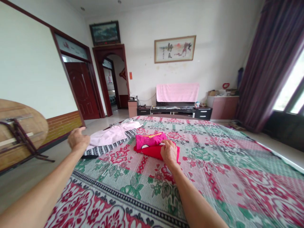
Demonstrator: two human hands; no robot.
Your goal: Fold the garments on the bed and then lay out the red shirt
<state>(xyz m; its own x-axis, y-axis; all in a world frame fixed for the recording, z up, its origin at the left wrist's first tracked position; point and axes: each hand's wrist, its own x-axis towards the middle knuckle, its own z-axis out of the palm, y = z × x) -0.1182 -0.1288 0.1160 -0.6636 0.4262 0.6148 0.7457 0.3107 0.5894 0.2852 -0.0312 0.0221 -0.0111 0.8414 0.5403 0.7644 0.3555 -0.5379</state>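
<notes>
One broad floral cover (201, 154), patterned in red, green and off-white, lay over the raised surface in front of the person and filled most of the lower view. A dark purple curtain (263, 66) hung beside the window at the far right. At the far left a round wooden tabletop (35, 115) stood tilted up on its edge, its dark metal legs folded against it. A low black cabinet (203, 114) ran along the back wall, with a pink cloth (177, 91) draped above it and a framed picture (175, 49) higher up.

On the left part of the cover lay a pale pink garment (106, 134), over a black-and-white patterned cloth (116, 144). To the right of these, near the middle, sat a red folded cloth (148, 152) with a smaller magenta cloth (149, 140) on top.

The right hand (169, 151) rested on the right end of that small stack, fingers bent over it; whether they pinched fabric or only pressed could not be made out. The left hand (79, 139) was at the pale garment's left end, its fingers partly bent; blur hid whether it gripped anything.
</notes>
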